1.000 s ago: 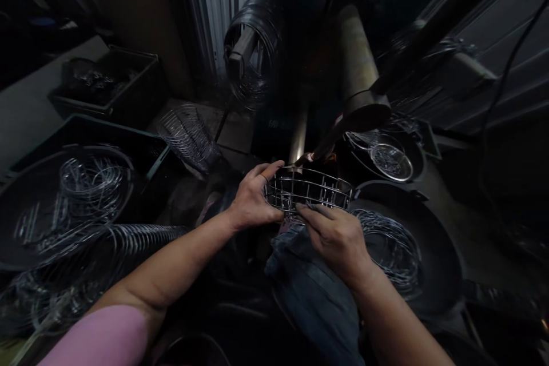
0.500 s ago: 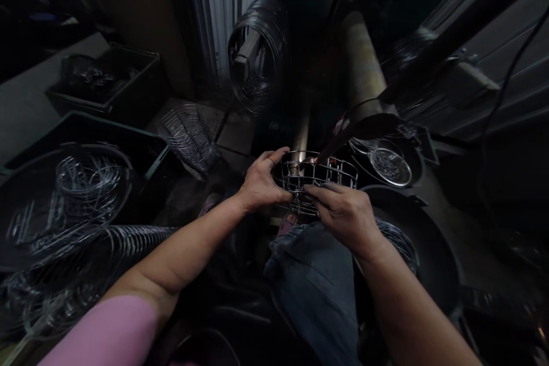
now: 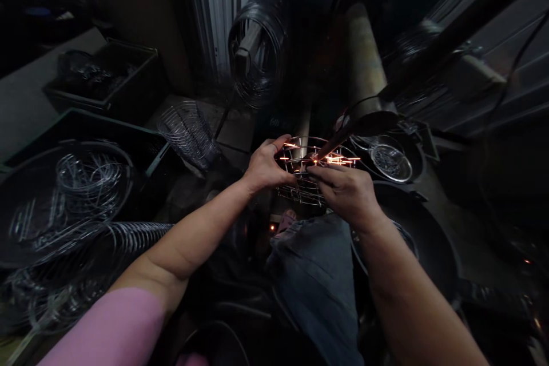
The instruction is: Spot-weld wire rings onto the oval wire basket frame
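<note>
A round wire basket [image 3: 302, 190] is held between my two hands in front of me. My left hand [image 3: 266, 166] grips its left side, thumb in front and fingers over the rim. My right hand [image 3: 345, 186] closes on its near right side, fingertips close to a dark metal electrode rod [image 3: 337, 144]. The rod slants down from the upper right and its tip meets the wire. Orange sparks [image 3: 338, 159] fly around that contact point. A lower brass-coloured rod [image 3: 303, 131] reaches into the basket from behind. My right fingertips are partly hidden in the glare.
A wire coil [image 3: 257, 46] hangs on a post ahead. Stacked wire baskets [image 3: 189, 131] stand left of centre. Tubs with wire rings [image 3: 88, 180] lie at left, beside a crate [image 3: 103, 104]. A round black pan [image 3: 433, 240] and a bowl of small parts [image 3: 390, 161] are at right.
Bright sparks have appeared at the rod's tip and a glowing speck lower down. The basket has risen slightly and tilted in my hands. Both hands keep hold of it.
</note>
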A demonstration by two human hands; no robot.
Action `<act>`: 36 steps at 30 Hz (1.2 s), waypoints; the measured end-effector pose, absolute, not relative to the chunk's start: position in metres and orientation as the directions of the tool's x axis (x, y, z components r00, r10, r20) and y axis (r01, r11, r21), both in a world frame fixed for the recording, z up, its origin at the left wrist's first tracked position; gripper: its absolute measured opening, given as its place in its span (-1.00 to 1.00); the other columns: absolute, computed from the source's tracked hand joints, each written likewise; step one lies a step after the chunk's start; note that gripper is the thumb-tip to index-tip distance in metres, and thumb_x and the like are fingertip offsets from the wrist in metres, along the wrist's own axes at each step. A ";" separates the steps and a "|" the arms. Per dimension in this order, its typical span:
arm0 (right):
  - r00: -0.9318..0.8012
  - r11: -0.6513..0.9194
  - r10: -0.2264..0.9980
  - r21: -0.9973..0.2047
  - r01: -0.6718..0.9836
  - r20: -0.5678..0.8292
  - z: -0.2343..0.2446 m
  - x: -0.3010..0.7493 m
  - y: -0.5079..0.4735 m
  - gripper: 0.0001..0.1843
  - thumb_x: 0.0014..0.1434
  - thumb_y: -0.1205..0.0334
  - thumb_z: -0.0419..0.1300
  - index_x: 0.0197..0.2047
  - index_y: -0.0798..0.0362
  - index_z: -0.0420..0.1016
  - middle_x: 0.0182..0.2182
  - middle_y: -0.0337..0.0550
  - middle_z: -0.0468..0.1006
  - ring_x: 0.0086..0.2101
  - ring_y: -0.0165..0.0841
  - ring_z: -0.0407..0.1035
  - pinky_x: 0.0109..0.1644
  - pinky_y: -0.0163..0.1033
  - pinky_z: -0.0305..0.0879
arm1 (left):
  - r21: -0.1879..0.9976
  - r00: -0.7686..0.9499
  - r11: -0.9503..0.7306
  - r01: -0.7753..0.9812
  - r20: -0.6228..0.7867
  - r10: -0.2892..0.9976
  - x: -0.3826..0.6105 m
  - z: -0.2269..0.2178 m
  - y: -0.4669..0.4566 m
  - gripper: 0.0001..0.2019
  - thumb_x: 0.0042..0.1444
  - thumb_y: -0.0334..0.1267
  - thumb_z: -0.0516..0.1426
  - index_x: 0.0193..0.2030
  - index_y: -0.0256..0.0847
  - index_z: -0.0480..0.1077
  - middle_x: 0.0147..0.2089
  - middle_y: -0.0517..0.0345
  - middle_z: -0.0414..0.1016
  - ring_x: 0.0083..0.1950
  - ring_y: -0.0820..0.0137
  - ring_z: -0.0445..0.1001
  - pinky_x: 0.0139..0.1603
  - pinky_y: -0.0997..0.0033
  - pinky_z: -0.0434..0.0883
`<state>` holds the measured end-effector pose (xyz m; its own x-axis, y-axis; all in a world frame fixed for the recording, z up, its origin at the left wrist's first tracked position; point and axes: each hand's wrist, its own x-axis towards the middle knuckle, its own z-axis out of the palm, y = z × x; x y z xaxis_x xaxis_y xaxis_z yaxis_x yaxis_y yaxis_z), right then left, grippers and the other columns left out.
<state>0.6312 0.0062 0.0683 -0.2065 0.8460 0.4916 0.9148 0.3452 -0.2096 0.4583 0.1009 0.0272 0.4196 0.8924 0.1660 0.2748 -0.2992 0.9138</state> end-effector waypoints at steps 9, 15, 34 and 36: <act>0.231 0.145 0.928 -0.855 0.498 0.292 0.059 0.625 -0.058 -0.70 0.22 0.25 0.23 0.03 -0.08 0.55 -0.22 -0.17 0.61 -0.35 -0.34 0.51 -0.19 -0.17 0.47 | 0.923 0.410 -0.266 0.279 0.136 0.902 0.466 0.026 0.120 0.03 -0.53 -0.29 0.45 0.25 -0.18 0.30 0.05 0.02 0.38 0.03 0.16 0.43 0.08 0.19 0.42; 0.199 0.009 0.974 -0.896 0.443 0.108 0.027 0.611 -0.082 -0.75 0.16 0.17 0.22 -0.14 0.02 0.65 -0.61 -0.25 0.47 -0.60 -0.42 0.33 -0.47 -0.31 0.36 | 0.961 0.429 -0.249 0.123 0.175 0.886 0.464 0.013 0.128 0.15 -0.54 -0.16 0.49 0.33 -0.20 0.19 0.23 -0.13 0.27 0.21 0.04 0.31 0.27 0.07 0.26; 0.005 0.030 0.998 -0.605 0.796 0.057 0.031 0.593 -0.151 -0.65 0.21 0.07 0.14 -0.10 0.07 0.65 -0.23 0.06 0.63 -0.18 -0.11 0.54 -0.18 -0.16 0.51 | 0.824 0.371 0.311 -0.474 -0.133 0.919 0.455 -0.049 0.091 0.08 -0.69 -0.44 0.46 0.19 -0.19 0.32 0.16 -0.03 0.38 0.12 0.12 0.38 0.17 0.01 0.38; -0.080 0.148 0.987 -0.605 0.782 0.138 0.053 0.586 -0.142 -0.69 0.25 0.10 0.14 -0.12 0.06 0.65 -0.29 0.02 0.63 -0.27 -0.20 0.55 -0.25 -0.26 0.50 | 0.908 0.391 0.193 -0.372 -0.036 0.920 0.435 -0.036 0.081 0.10 -0.70 -0.39 0.48 0.21 -0.19 0.31 0.23 -0.07 0.31 0.19 0.08 0.34 0.21 0.05 0.35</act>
